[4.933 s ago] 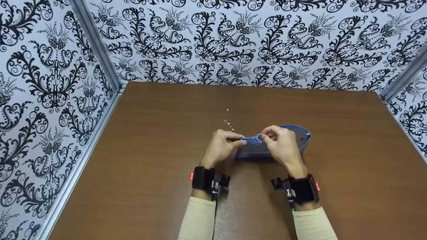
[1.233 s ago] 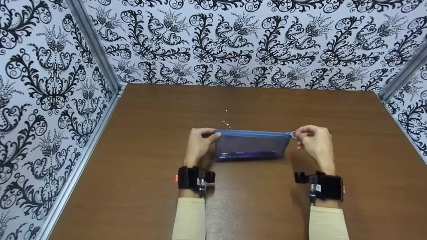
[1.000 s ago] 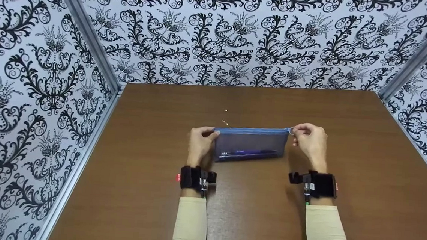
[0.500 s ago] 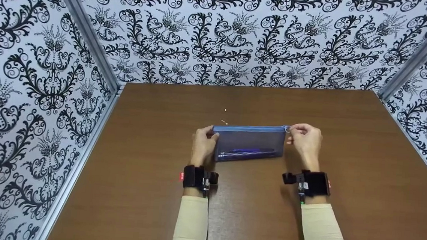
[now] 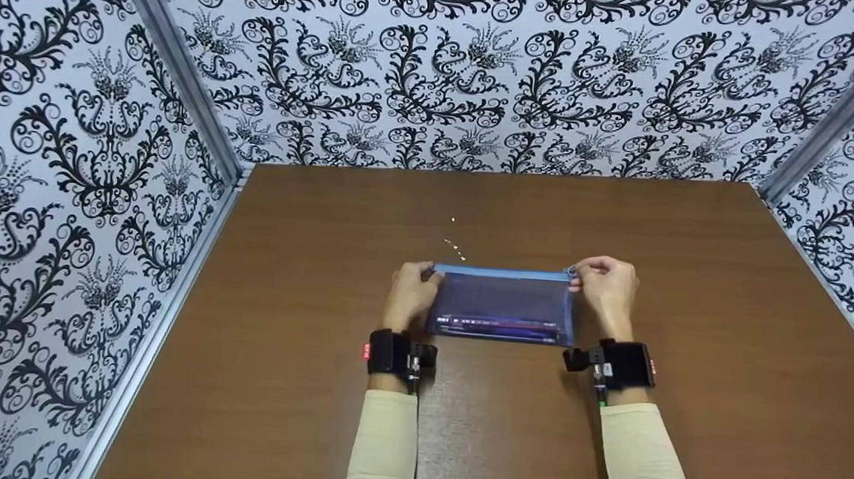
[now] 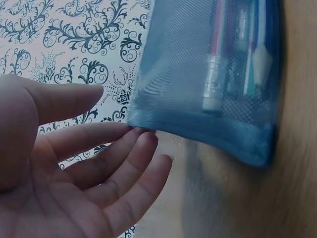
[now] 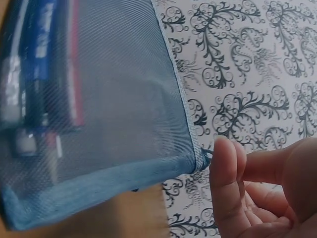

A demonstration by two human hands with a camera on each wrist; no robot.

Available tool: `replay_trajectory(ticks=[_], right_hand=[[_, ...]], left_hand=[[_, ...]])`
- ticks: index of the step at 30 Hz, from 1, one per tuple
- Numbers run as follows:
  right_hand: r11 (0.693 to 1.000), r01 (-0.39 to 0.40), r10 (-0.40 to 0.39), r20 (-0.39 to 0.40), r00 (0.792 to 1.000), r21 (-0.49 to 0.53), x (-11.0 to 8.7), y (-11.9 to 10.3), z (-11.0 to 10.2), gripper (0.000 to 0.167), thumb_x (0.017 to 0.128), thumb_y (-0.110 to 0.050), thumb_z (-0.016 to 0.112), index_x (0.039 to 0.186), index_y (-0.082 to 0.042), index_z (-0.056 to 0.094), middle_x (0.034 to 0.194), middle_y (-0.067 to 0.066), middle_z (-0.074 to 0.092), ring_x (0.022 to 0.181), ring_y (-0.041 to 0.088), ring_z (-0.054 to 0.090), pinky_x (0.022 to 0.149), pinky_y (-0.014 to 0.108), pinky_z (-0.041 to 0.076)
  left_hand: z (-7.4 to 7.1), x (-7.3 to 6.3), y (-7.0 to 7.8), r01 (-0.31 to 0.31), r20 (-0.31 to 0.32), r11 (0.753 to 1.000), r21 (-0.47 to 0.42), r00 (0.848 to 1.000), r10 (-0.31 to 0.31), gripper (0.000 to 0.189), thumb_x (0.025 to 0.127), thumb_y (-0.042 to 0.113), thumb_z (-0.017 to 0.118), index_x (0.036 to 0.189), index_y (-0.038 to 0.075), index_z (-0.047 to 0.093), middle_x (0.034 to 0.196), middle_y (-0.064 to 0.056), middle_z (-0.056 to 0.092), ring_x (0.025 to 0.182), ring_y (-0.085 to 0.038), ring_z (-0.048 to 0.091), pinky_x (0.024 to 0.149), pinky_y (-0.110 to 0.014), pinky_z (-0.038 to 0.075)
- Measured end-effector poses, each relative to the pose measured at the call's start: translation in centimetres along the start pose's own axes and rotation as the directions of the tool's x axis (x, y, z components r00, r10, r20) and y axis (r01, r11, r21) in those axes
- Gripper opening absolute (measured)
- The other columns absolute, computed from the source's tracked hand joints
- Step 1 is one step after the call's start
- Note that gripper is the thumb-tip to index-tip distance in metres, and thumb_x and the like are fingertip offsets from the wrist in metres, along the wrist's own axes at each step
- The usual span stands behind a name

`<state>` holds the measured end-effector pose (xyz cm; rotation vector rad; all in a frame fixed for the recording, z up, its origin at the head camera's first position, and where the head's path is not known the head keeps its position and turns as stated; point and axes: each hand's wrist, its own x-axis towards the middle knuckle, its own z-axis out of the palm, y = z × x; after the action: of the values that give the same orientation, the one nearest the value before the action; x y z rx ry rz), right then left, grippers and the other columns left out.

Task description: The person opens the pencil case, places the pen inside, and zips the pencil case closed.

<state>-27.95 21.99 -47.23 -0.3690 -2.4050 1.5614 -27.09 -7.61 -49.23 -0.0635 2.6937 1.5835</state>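
A blue mesh pencil case (image 5: 502,296) with a light blue zipper along its top edge stands upright over the table. Through the mesh, several pens and pencils (image 6: 215,74) show along the bottom. My left hand (image 5: 412,292) is at the case's upper left corner; in the left wrist view its fingertips (image 6: 124,129) touch that corner while the thumb stands apart. At the opposite end, my right hand (image 5: 608,288) pinches the zipper pull (image 7: 205,154) between thumb and forefinger. The zipper runs straight and closed between the hands.
The brown wooden table (image 5: 304,276) reaches back to walls covered in black-and-white patterned paper (image 5: 453,76). Small bright spots (image 5: 455,249) show on the table behind the case. Metal posts (image 5: 176,64) frame the corners.
Earlier the case gaped with the zipper pull midway; the right hand drew it to the right end. Since then the case has come down and levelled, and the left thumb has parted from it.
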Motion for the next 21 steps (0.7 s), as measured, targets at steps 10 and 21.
replay_trajectory(ticks=[10,21], right_hand=[[0.995,-0.04,0.034,0.061,0.998,0.089,0.5,1.9,0.7,0.019,0.093,0.0,0.06,0.107,0.013,0.065,0.093,0.024,0.072,0.058,0.006,0.068,0.063,0.025,0.057],[0.993,0.102,-0.098,0.06,0.993,-0.054,0.2,1.0,-0.3,0.025,0.097,-0.013,0.06,0.11,0.007,0.068,0.1,0.023,0.071,0.078,0.022,0.072,0.074,0.028,0.057]], left_hand=[[-0.1,-0.2,0.1,0.018,0.036,1.0,0.011,0.999,-0.018,0.044,0.097,0.024,0.058,0.133,-0.001,0.059,0.135,-0.019,0.059,0.127,-0.033,0.052,0.109,-0.046,0.037],[0.6,-0.6,1.8,-0.234,-0.091,0.96,0.155,0.964,0.25,0.037,0.096,0.016,0.06,0.125,-0.008,0.062,0.123,-0.024,0.065,0.118,-0.036,0.061,0.102,-0.043,0.046]])
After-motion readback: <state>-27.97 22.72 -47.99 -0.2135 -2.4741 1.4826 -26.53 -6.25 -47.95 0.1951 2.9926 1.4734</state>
